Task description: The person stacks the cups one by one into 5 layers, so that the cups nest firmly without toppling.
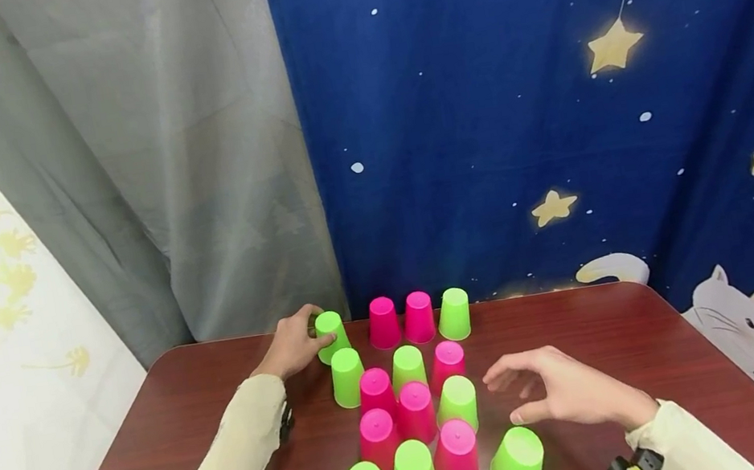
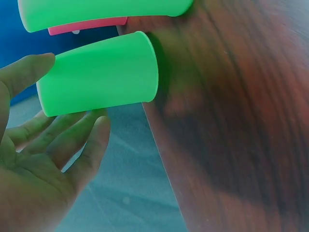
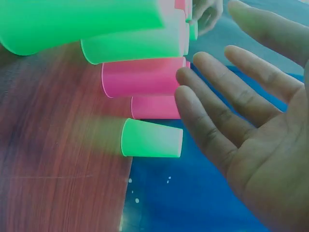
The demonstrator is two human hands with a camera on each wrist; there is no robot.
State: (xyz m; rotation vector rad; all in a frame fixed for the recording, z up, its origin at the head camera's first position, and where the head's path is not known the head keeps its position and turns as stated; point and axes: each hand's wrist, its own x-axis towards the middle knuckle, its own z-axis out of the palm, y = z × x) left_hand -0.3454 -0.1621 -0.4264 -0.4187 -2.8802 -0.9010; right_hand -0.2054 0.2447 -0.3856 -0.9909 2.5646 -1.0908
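Observation:
At the far left of the table, my left hand (image 1: 294,343) holds an upside-down green cup (image 1: 331,335) between thumb and fingers. In the left wrist view the thumb lies along one side of that green cup (image 2: 99,72) and the fingers curve behind the other. Whether its rim touches the table cannot be told. My right hand (image 1: 561,386) hovers on the right with spread, relaxed fingers and holds nothing. Nearest to it are a green cup (image 1: 456,402) on its left and another green cup (image 1: 518,464) in front.
Several more upside-down pink and green cups stand in loose rows on the brown table (image 1: 210,390), including a pink cup (image 1: 456,455) in front and a green cup (image 1: 454,313) at the back. Grey curtain (image 1: 221,169) and blue star-patterned curtain (image 1: 478,130) hang behind the table's far edge.

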